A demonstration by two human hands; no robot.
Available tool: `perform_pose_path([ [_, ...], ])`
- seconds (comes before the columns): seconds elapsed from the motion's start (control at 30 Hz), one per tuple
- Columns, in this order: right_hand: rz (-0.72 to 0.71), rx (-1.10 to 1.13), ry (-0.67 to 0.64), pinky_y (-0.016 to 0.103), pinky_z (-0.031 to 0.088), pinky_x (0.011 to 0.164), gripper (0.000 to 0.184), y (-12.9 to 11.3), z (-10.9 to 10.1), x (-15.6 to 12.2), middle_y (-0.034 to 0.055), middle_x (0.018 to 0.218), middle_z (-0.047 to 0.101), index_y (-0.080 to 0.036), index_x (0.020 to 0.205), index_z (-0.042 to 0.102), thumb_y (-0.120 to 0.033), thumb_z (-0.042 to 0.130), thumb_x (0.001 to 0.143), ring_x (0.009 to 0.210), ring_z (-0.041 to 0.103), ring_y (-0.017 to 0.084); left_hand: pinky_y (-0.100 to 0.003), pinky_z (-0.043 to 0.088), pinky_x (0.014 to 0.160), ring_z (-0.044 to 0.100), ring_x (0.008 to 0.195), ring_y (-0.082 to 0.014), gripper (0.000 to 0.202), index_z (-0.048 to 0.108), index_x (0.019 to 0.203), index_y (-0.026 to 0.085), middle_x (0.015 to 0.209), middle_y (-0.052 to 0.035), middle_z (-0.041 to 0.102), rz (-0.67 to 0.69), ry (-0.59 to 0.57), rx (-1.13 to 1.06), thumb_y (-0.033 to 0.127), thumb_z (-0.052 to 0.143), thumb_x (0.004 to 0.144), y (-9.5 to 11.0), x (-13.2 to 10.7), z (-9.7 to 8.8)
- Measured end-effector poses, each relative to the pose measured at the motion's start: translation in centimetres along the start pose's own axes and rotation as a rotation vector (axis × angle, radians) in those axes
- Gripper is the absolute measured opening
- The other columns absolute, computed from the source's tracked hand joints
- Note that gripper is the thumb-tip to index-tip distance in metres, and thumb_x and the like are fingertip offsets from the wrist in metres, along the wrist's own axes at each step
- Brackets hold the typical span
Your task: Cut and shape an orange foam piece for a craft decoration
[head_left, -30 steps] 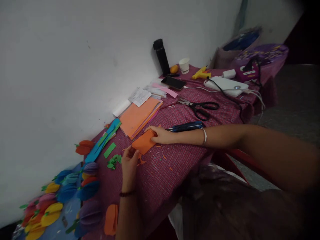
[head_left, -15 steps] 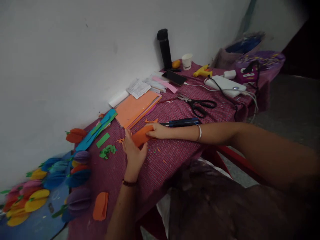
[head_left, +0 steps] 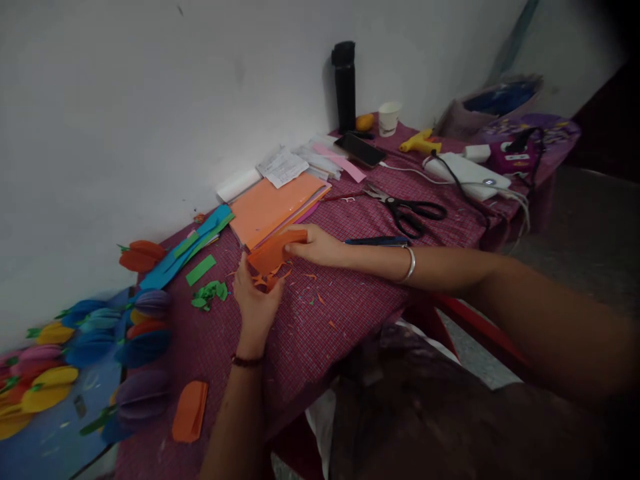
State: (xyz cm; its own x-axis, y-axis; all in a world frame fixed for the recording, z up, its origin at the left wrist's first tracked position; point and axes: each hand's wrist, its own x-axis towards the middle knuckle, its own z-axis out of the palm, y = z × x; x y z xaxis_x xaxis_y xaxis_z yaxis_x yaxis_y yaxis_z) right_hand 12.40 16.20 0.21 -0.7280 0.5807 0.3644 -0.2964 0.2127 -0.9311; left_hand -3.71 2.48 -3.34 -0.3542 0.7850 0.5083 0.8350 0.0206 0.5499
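Note:
Folded orange paper [head_left: 274, 253] is held over the table, just in front of the orange sheets. My right hand [head_left: 320, 247] pinches its right end, thumb on the near face. At the left end is my left hand [head_left: 256, 303], thumb and fingers spread apart, fingertips by the paper's edge. Thin orange paper scraps [head_left: 270, 277] lie between that thumb and the fingers. Behind my right wrist a blue-handled tool [head_left: 377, 241] is partly covered. A stack of orange cut paper [head_left: 190, 412] with rounded corners rests near the front left edge.
Black-handled scissors [head_left: 413, 212] lie beyond my right arm. Orange sheets [head_left: 275, 207], blue paper strips [head_left: 187, 247] and green scraps [head_left: 210, 295] are along the wall side. Colourful paper ornaments [head_left: 95, 340] fill the left. A black bottle [head_left: 345, 90], phone [head_left: 361, 149] and power bank [head_left: 467, 175] stand farther back.
The orange paper has shifted up and left toward the sheets, with my right hand on it. My left thumb has come away from its lower edge. The whole view has turned slightly.

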Motion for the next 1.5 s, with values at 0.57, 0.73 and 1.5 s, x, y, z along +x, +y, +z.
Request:
perform_pose_path([
  [0.57,0.154,-0.56,-0.079,0.023,0.04,0.065,0.003,1.2,-0.2,-1.1,-0.0011,0.07,0.059,-0.012,0.078,0.062,-0.012,0.059,0.076,0.067,0.051,0.012,-0.048,0.037,0.112,0.052,0.128,-0.0292,0.092,0.037,0.15,0.02,0.137,-0.0161,0.053,-0.029,0.034,-0.174,0.032,0.081,0.07,0.4,0.0,-0.3],
  [0.73,0.355,0.274,0.053,0.023,0.054,0.071,0.018,1.1,0.4,-1.0,0.0017,0.08,0.07,-0.012,0.096,0.065,-0.011,0.062,0.078,0.075,0.063,0.012,-0.043,0.039,0.112,0.053,0.128,-0.0236,0.073,0.044,0.143,0.027,0.134,-0.0103,0.055,-0.031,0.207,-0.531,0.034,0.077,0.078,2.4,0.4,-0.9],
  [1.5,0.561,0.264,-0.425,0.016,0.053,0.052,0.014,-0.4,0.9,-2.1,-0.0004,0.073,0.068,-0.012,0.088,0.059,-0.023,0.066,0.089,0.052,0.061,0.005,-0.045,0.051,0.099,0.067,0.102,-0.024,0.045,0.067,0.115,0.023,0.095,-0.0049,0.072,-0.623,-0.023,-1.363,0.052,0.065,0.081,5.8,0.2,-2.5],
])
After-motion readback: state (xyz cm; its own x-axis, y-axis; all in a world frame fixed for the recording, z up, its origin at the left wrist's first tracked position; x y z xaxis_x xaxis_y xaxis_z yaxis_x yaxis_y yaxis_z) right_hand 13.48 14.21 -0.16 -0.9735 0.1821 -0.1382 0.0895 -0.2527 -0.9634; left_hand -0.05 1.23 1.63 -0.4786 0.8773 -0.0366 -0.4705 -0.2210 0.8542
